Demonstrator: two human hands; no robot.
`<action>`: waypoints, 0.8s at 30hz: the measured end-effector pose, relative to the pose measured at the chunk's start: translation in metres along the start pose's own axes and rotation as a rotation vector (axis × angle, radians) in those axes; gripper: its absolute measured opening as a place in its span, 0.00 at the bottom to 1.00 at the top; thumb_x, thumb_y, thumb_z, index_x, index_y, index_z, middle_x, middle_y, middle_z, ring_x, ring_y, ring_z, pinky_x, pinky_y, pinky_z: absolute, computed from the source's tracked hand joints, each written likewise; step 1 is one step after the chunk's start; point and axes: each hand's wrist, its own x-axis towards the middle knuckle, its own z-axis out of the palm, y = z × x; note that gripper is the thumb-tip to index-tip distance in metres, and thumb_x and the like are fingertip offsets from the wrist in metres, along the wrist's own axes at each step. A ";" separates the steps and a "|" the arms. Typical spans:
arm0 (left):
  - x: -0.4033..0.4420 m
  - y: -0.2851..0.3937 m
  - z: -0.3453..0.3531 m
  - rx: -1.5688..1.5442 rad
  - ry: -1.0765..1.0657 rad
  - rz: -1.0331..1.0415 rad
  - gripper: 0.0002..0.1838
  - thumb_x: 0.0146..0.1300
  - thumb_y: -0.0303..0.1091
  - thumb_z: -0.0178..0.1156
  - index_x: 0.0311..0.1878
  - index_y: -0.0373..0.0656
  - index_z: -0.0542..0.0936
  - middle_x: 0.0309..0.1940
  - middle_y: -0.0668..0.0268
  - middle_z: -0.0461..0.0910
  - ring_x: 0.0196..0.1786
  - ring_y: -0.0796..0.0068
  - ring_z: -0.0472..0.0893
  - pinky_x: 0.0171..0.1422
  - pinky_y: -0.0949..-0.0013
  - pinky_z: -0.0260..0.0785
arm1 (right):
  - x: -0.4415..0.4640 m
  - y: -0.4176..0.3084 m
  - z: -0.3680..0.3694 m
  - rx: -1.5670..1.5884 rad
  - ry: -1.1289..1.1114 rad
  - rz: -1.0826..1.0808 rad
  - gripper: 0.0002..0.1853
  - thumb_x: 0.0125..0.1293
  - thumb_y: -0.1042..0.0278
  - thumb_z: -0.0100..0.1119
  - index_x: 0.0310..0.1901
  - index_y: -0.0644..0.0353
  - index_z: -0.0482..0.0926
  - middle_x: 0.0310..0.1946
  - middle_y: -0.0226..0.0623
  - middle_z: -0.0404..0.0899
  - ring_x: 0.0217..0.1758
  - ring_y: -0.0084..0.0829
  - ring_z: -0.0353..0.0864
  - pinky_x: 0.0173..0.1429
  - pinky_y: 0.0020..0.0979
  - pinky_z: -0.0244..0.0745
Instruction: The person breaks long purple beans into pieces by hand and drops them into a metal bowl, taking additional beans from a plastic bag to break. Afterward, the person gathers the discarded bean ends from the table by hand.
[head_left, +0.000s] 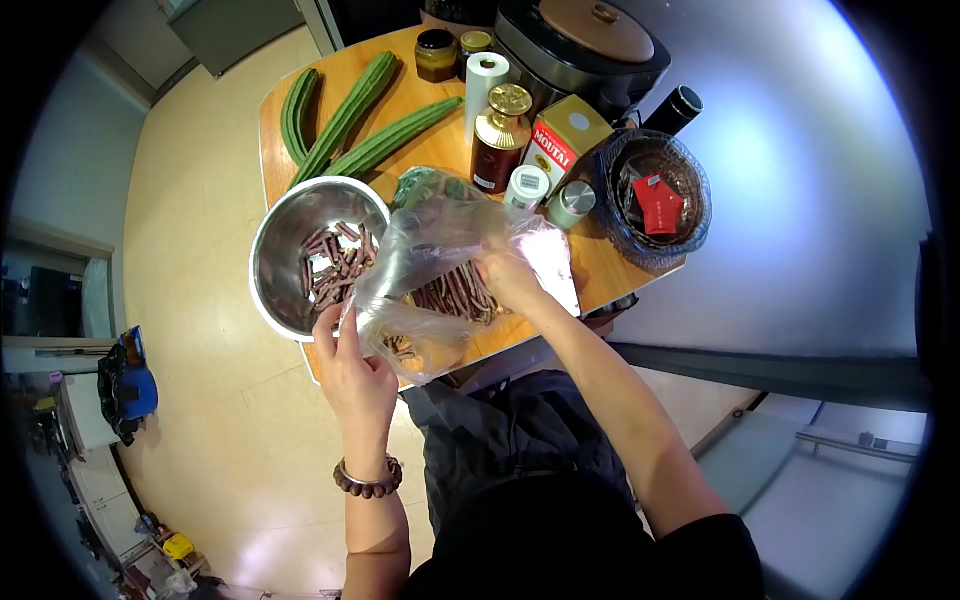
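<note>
My left hand [350, 365] pinches the near left edge of a clear plastic bag [415, 255], close to the bowl's rim. On the bag's right side my right hand [507, 275] has its fingers closed, partly hidden by the plastic. Long purplish-brown bean pods [455, 294] lie beneath and between the folds of the bag. To the left, a steel bowl [277, 235] holds many short cut pieces [340, 262] of the same colour. A white sheet or board [556, 262] lies just right of my right hand.
Long ridged green gourds [350, 115] lie at the table's back left. Behind the bag stand jars [436, 56], a dark red bottle [500, 140], a MOUTAI box [565, 135] and a cooker [590, 45]. A glass bowl [703, 205] with red packets sits at the right.
</note>
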 end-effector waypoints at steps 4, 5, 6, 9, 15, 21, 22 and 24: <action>0.002 -0.001 -0.007 0.077 -0.029 0.074 0.31 0.40 0.11 0.49 0.54 0.36 0.72 0.52 0.55 0.68 0.52 0.56 0.72 0.45 0.66 0.70 | 0.008 -0.018 0.025 0.105 -0.019 -0.178 0.07 0.54 0.74 0.52 0.33 0.63 0.78 0.34 0.49 0.78 0.41 0.48 0.77 0.46 0.42 0.72; 0.002 -0.002 -0.008 0.079 -0.030 0.073 0.31 0.40 0.11 0.49 0.54 0.36 0.72 0.52 0.55 0.68 0.52 0.56 0.72 0.45 0.66 0.70 | 0.008 -0.022 0.032 0.051 -0.094 -0.112 0.07 0.54 0.72 0.53 0.33 0.62 0.79 0.33 0.49 0.79 0.40 0.48 0.78 0.46 0.42 0.73; 0.002 -0.003 -0.009 0.081 -0.040 0.067 0.32 0.40 0.11 0.50 0.55 0.37 0.72 0.53 0.54 0.67 0.52 0.56 0.71 0.47 0.66 0.70 | 0.008 -0.034 0.032 0.019 -0.170 0.034 0.07 0.54 0.70 0.55 0.31 0.61 0.80 0.32 0.48 0.80 0.39 0.47 0.80 0.44 0.40 0.75; 0.005 0.005 -0.012 0.001 -0.039 0.042 0.31 0.42 0.12 0.52 0.56 0.38 0.72 0.55 0.53 0.64 0.53 0.56 0.70 0.51 0.64 0.68 | 0.003 -0.050 0.038 -0.151 -0.192 0.149 0.08 0.55 0.68 0.54 0.30 0.61 0.80 0.30 0.46 0.81 0.36 0.44 0.81 0.41 0.39 0.76; 0.017 0.024 -0.018 -0.067 0.164 0.243 0.28 0.49 0.16 0.54 0.57 0.41 0.72 0.59 0.56 0.61 0.54 0.61 0.68 0.55 0.66 0.66 | 0.016 -0.048 0.040 -0.158 -0.179 0.286 0.08 0.54 0.68 0.55 0.29 0.62 0.82 0.33 0.47 0.81 0.39 0.42 0.82 0.42 0.39 0.76; 0.003 0.030 -0.033 -0.622 0.087 0.283 0.26 0.55 0.22 0.55 0.59 0.46 0.69 0.54 0.56 0.64 0.50 0.60 0.70 0.54 0.63 0.66 | 0.023 -0.011 0.006 -0.142 0.113 0.241 0.08 0.56 0.70 0.52 0.33 0.65 0.77 0.27 0.53 0.78 0.35 0.52 0.79 0.40 0.47 0.73; -0.008 0.037 -0.041 -1.122 -0.027 0.202 0.25 0.57 0.24 0.55 0.60 0.48 0.68 0.49 0.55 0.67 0.46 0.59 0.73 0.52 0.64 0.68 | 0.024 -0.007 -0.007 -0.080 0.112 0.162 0.08 0.56 0.70 0.52 0.33 0.65 0.77 0.26 0.53 0.78 0.34 0.52 0.79 0.40 0.46 0.73; -0.030 0.066 -0.066 -1.920 -0.324 0.193 0.23 0.62 0.35 0.54 0.61 0.52 0.63 0.41 0.57 0.67 0.39 0.61 0.73 0.46 0.63 0.71 | 0.025 -0.011 -0.025 0.126 0.128 0.054 0.09 0.49 0.80 0.49 0.32 0.67 0.79 0.27 0.57 0.78 0.36 0.50 0.79 0.39 0.43 0.74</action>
